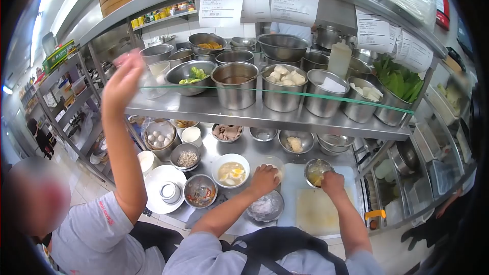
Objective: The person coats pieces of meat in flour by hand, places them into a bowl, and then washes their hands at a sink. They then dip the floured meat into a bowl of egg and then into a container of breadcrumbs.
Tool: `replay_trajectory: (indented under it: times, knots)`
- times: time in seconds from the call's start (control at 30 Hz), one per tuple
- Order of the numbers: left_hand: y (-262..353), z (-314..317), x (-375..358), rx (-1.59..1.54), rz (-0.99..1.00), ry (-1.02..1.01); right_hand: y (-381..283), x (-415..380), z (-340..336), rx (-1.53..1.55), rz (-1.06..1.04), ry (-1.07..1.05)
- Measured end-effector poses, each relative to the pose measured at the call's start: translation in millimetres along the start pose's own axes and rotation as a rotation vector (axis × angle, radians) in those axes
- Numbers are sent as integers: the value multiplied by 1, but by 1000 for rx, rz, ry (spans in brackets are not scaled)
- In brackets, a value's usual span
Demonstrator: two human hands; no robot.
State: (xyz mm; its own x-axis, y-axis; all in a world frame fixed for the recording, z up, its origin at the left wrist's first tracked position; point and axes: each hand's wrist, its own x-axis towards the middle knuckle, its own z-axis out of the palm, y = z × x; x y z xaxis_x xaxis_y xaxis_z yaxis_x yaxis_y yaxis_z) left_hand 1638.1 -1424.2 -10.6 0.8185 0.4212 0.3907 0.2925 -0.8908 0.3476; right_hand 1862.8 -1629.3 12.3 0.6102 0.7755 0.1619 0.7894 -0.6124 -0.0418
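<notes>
My left hand (265,179) has its fingers curled at the near side of a clear plastic bowl (277,162), which it partly covers. My right hand (333,183) is closed at the right rim of a small metal bowl (311,163) with yellowish contents; its fingertips are partly hidden. This metal bowl is over a white cutting board (290,193). Left of my left hand stands a white bowl (216,163) of soup with halved eggs. A metal bowl of white powder (266,208) sits below my left wrist.
A co-worker's raised arm (130,173) is at my left. Overhead, a steel shelf (198,106) carries several metal pots, with order slips (220,9) hanging above. Bowls of sliced meat (227,132) and eggs (160,137), plus a stack of white plates (155,183), stand on the counter.
</notes>
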Motion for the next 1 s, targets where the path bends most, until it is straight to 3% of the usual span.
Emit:
replay_trajectory:
  times: [0.33, 0.37, 0.4, 0.43, 0.47, 0.53, 0.73, 1.0]
  knots:
    - [0, -2, 6, 25, -12, -123, 0, 12, -23, 50, -36, 46]
    - [-8, 10, 5, 59, 24, -97, -10, 15, -42, 88, 50, -48]
    - [-22, 27, 4, 26, 69, -62, -3, 13, -33, 145, -30, 50]
    - [-27, 30, 6, -73, 64, -38, -8, 13, -42, 146, 0, 14]
    - [-25, 23, 9, -70, 65, -55, -9, 20, -42, 80, 81, -103]
    - [-12, 4, 10, -217, -4, 11, -4, 14, -44, 193, 3, 73]
    - [-15, -22, 13, -211, 25, 128, -13, 16, -64, 178, 45, -50]
    - [-26, -42, 6, -235, 2, 132, -14, 15, -64, 153, -8, -9]
